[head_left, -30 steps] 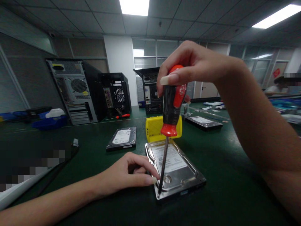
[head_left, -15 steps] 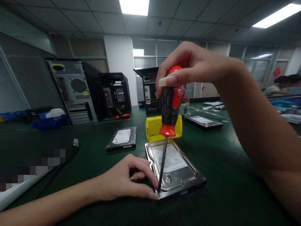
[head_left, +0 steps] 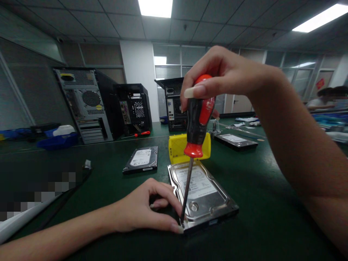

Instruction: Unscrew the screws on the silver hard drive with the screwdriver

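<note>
A silver hard drive (head_left: 201, 192) lies label up on the green table, its far end against a yellow bin (head_left: 176, 146). My right hand (head_left: 214, 79) is wrapped round the top of a red and black screwdriver (head_left: 197, 123). The screwdriver stands nearly upright, its tip at the drive's near left corner. My left hand (head_left: 152, 206) rests at that corner, thumb and index finger pinched close about the screwdriver's tip and the drive's edge. Whether the fingers hold a screw there is hidden.
Left of the bin lies a second hard drive (head_left: 141, 159), and a third (head_left: 236, 140) is at the right. Computer cases (head_left: 89, 105) stand behind. A red screwdriver (head_left: 143, 133) and a blue bin (head_left: 57, 140) are at the back left. A person (head_left: 322, 99) sits far right.
The screwdriver's shaft and tip have shifted very slightly left at the drive's corner. Both hands keep nearly the same pose.
</note>
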A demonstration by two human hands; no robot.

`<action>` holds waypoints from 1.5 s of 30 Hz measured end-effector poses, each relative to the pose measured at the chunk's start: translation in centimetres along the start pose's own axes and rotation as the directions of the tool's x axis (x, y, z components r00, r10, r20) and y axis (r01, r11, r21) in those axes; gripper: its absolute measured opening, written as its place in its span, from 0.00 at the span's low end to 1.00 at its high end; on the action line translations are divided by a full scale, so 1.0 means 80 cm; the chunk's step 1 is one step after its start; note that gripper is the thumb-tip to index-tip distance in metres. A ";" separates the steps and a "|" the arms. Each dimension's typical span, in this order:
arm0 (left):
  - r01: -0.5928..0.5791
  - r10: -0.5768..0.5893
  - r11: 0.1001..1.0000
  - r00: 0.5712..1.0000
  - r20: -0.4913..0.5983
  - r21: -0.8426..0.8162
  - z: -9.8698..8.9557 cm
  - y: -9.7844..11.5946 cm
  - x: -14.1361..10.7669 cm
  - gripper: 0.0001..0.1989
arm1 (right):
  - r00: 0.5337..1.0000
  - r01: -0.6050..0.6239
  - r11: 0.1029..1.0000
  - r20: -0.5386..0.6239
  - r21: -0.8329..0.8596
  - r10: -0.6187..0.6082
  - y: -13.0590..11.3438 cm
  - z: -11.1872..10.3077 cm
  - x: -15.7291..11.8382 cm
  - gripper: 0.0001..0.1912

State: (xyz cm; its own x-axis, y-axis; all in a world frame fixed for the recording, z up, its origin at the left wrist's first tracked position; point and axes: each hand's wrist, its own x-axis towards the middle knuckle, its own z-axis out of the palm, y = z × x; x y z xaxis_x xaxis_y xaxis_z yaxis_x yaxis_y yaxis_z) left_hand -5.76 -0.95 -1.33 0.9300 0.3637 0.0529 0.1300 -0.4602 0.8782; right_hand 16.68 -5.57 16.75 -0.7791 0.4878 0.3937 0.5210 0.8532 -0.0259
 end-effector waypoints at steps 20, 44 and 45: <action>0.060 -0.061 0.997 0.998 -0.007 -0.043 0.011 0.013 0.003 0.07 | 1.000 -0.001 0.998 0.028 0.066 -0.001 0.000 -0.001 0.001 0.27; 0.137 -0.147 0.979 0.988 -0.055 -0.148 0.021 0.013 -0.001 0.06 | 0.999 -0.011 0.999 0.034 0.041 0.009 -0.002 -0.002 0.000 0.24; 0.137 -0.147 0.981 0.987 -0.062 -0.134 0.020 0.013 -0.001 0.06 | 1.000 -0.020 1.000 0.025 0.023 0.019 -0.002 -0.003 0.000 0.25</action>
State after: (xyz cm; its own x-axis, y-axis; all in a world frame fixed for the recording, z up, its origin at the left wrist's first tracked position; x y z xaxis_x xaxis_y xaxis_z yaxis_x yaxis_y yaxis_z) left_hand -5.11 -2.77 -1.20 0.8777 0.4770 -0.0471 0.2092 -0.2928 0.9330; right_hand 16.64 -5.75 16.95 -0.7775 0.5083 0.3703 0.5279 0.8475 -0.0550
